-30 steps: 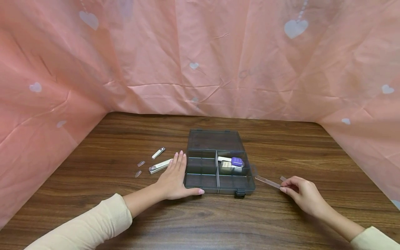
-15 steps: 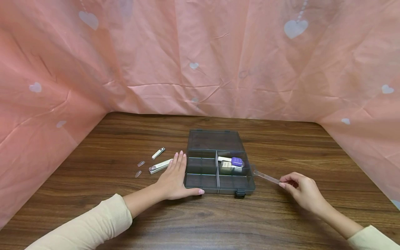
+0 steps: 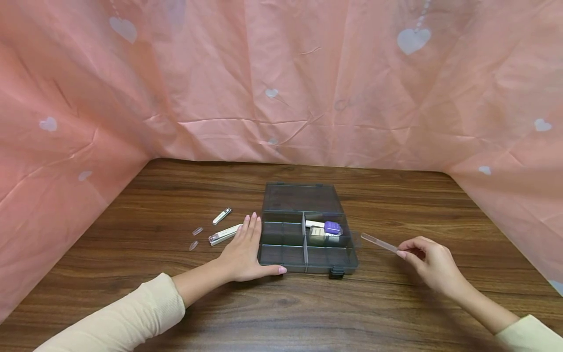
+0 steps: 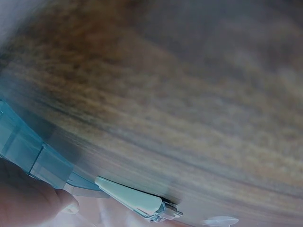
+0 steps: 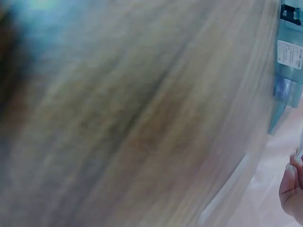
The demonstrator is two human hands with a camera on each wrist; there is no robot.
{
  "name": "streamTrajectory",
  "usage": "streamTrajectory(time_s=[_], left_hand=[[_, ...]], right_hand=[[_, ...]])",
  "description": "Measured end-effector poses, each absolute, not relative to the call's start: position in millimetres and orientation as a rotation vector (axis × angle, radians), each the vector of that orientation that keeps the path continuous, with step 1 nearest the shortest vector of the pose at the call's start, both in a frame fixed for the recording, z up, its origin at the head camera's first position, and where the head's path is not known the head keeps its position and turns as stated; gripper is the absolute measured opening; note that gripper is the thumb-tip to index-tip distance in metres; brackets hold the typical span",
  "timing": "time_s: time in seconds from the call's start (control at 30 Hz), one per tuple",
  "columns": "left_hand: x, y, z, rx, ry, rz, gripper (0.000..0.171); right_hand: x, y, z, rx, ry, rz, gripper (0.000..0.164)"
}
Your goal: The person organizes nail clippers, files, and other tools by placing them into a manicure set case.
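Clear strip (image 3: 379, 243) in one of two hands (image 3: 436, 268); two nail clippers (image 3: 225, 235)

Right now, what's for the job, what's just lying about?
Job, apparently: flat clear strip, pinched by right hand; dark translucent plastic box, touched by left hand; purple bottle inside.
Lying about: two white metal nail clippers; two clear pointed nail tips.

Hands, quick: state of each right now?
Left hand: open, fingers straight, against the compartment box.
Right hand: closed, pinching one end of a translucent strip.
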State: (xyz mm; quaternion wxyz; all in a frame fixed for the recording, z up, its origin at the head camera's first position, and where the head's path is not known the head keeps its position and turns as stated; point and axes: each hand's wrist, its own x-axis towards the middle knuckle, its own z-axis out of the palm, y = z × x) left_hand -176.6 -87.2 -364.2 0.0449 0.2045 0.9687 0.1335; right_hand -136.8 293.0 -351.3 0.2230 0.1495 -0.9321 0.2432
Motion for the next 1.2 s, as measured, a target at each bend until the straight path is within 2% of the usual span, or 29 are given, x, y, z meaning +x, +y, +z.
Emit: streamTrajectory(time_s=[0.5,1.03,1.2], left_hand=[[-177,-88,-366,0.630,2.963,0.409,0.122],[-178,-88,-367,0.634,2.966,0.412,0.122],[-178,-88,-367,0.633,2.966,0.413,0.122]], right_hand=[[-150,256,-341,0.601,-2.553,0.835,0.011],[-166,222,-350,0.841,-2.462,0.912,0.014],[-169,216,-353,0.889,-2.470,0.909,0.009]])
